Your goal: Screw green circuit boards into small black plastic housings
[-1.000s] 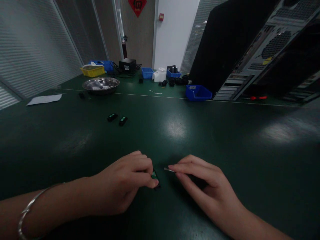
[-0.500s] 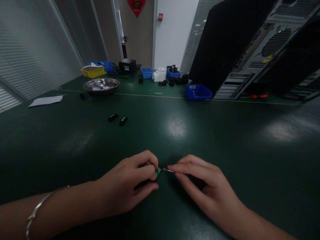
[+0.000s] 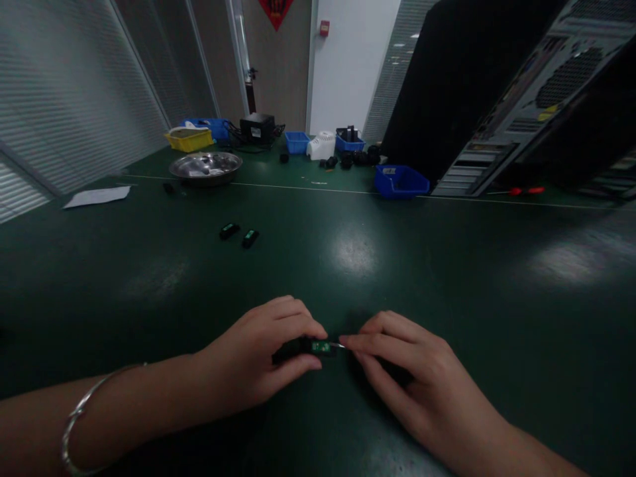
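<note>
Place: an electronics assembly or repair workshop inside an office-type building.
Surface: a long bench covered with a dark green mat [image 3: 447,265], of the kind laid on electronics benches.
Parts storage: small blue parts bins [image 3: 401,181] and a yellow bin [image 3: 189,139] at the far edge, beside a round metal dish [image 3: 205,166].
Equipment: an open desktop computer case [image 3: 527,99] leaning at the right, a black power supply box [image 3: 257,127] with cables, a red-handled screwdriver [image 3: 525,191].
Components: two small black modules with green boards [image 3: 239,235] lying loose.
Room: slatted blinds [image 3: 74,99] on glazed partitions, a white door [image 3: 348,59], a red fire alarm button [image 3: 324,28].
</note>
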`<state>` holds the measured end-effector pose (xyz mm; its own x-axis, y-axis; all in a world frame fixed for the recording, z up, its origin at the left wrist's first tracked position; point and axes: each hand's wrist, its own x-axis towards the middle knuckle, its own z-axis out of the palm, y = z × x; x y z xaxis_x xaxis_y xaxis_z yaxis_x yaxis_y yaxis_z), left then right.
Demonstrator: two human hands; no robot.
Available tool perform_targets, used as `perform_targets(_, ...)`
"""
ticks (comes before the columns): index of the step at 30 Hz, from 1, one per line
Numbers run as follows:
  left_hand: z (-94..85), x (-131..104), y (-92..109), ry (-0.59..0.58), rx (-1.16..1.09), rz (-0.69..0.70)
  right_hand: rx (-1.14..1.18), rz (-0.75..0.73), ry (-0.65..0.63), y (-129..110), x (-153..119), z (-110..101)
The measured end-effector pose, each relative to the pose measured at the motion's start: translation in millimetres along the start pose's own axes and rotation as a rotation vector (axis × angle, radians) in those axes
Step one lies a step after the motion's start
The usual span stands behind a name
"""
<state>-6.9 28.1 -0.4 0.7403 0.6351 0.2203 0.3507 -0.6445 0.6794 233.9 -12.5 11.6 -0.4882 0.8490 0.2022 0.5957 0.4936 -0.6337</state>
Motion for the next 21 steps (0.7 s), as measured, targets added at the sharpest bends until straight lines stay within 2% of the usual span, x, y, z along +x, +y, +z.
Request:
perform_targets(8, 3.2, -1.0, -2.6, 0.126, -0.062, 0.03, -0.001, 0.002, -0.007, 0.5, -0.2, 0.7)
perform_targets(15, 2.4, -0.2, -1.1, 0.136, -0.006, 0.086, 0.043, 0.008, -0.014, 0.1, 1.0, 0.6)
perform_targets(21, 1.9, -1.9, 1.2, 0.108, -0.065, 0.042, 0.055, -0.011, 0.0, 1.5, -0.3, 1.7)
